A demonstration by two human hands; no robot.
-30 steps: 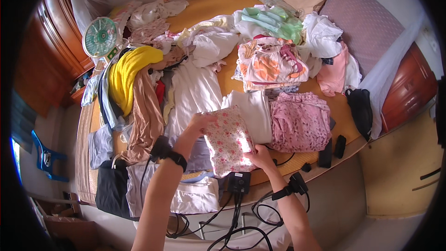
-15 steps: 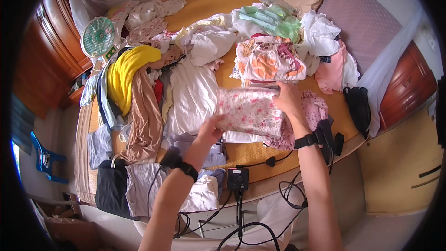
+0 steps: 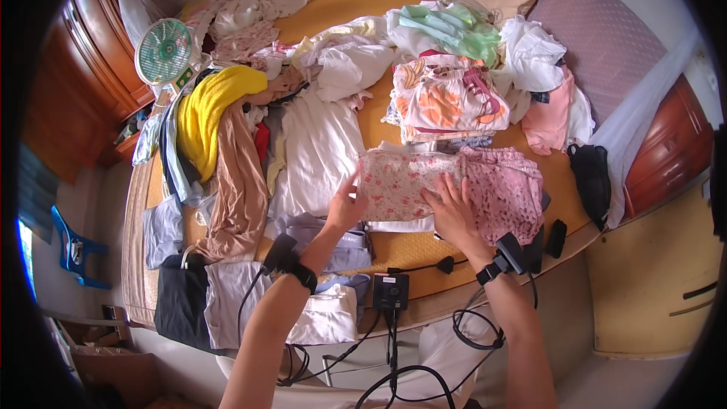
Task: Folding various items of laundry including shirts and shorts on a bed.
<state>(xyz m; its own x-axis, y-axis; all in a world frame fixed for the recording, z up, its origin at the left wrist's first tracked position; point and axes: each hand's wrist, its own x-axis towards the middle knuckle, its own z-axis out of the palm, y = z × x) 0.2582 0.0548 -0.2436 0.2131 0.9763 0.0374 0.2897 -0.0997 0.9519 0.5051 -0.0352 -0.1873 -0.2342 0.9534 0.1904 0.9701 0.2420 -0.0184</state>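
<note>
A folded white garment with small pink flowers [image 3: 397, 183] lies flat on the bed in front of me. My left hand [image 3: 346, 208] has its fingers curled at the garment's left edge, gripping it. Palm down, my right hand [image 3: 454, 210] rests on the right part of the cloth with its fingers spread. Right beside it is a pink patterned garment [image 3: 506, 193], partly overlapped by the floral one. Just beyond stands a folded stack topped by a white cloth with orange and maroon prints [image 3: 453, 98].
A white shirt [image 3: 318, 155], a brown garment [image 3: 238, 182] and a yellow one [image 3: 204, 125] lie to the left. Folded dark trousers [image 3: 182, 303] sit at the near left. A black box with cables [image 3: 390, 291] is at the front edge; a green fan [image 3: 164, 53] stands far left.
The floral garment has come down flat onto the bed. My right hand has moved from its far right corner to lie spread on top; my left stays at its left edge.
</note>
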